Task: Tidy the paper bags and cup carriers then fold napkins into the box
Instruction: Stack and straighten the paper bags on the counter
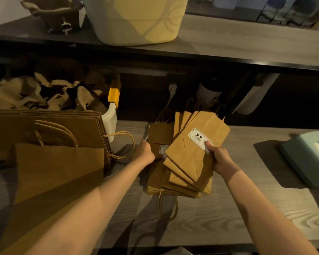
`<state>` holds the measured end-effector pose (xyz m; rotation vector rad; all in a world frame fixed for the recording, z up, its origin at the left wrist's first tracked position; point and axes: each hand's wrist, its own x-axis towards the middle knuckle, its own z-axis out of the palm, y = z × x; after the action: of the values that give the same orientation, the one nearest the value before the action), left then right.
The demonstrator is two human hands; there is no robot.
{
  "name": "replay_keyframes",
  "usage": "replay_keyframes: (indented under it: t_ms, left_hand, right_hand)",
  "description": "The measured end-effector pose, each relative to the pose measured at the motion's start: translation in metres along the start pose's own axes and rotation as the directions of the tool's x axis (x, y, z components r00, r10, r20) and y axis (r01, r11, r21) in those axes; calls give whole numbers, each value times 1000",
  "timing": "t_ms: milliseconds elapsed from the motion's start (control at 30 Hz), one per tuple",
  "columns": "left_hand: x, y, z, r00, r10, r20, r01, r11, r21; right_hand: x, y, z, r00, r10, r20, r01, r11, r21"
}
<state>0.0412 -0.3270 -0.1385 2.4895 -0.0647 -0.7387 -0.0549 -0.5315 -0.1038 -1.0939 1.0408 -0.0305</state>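
Observation:
A fanned stack of small brown paper bags (191,153) with white labels sits tilted above the wooden counter (228,208). My right hand (220,158) grips the stack's right edge, thumb on the top label. My left hand (145,151) holds the left side of a darker bag (159,135) lying underneath. More small bags lie flat below, one twisted handle (168,207) pointing toward me. Large brown handled bags (59,162) stand at the left. A clear bin (110,118) behind them holds several pulp cup carriers (44,94).
A teal tissue box (309,159) rests on a dark mat (273,161) at the right. The upper shelf carries a pale tub (136,21) and a cup carrier (53,13). A white plug and cord (171,92) and a cup (208,91) sit at the back.

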Motion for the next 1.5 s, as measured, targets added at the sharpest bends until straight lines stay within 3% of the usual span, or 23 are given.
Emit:
replay_keyframes:
  t_ms: [167, 400, 633, 833, 1067, 1267, 1400, 1500]
  left_hand:
    - [-1, 0, 13, 993, 11, -116, 14, 977, 212]
    - [5, -2, 8, 989, 47, -141, -11, 970, 244]
    - [10, -3, -4, 996, 7, -94, 5, 991, 132]
    - [6, 1, -15, 999, -26, 27, 27, 999, -25]
    - [1, 10, -29, 997, 36, 67, -29, 994, -107]
    - [-21, 29, -53, 973, 154, -171, -164, 986, -42]
    - [-35, 36, -76, 895, 228, -383, -287, 952, -104]
    - [-44, 36, -90, 855, 250, -455, -327, 940, -97]
  right_hand:
    - [0, 0, -4, 1000, -25, -10, 25, 1000, -11]
    - [3, -2, -10, 998, -57, -29, 56, 998, -41]
    - [7, 1, -10, 998, -65, -20, 64, 997, -37]
    - [9, 3, -9, 997, -79, -22, 78, 996, -44]
    - [10, 2, -8, 993, -116, -11, 116, 993, -27]
    - [15, 7, -6, 986, -159, -45, 159, 987, 7]
    - [19, 17, 4, 989, -150, -12, 150, 988, -39]
    - [17, 24, 15, 987, -154, 45, 157, 985, -68]
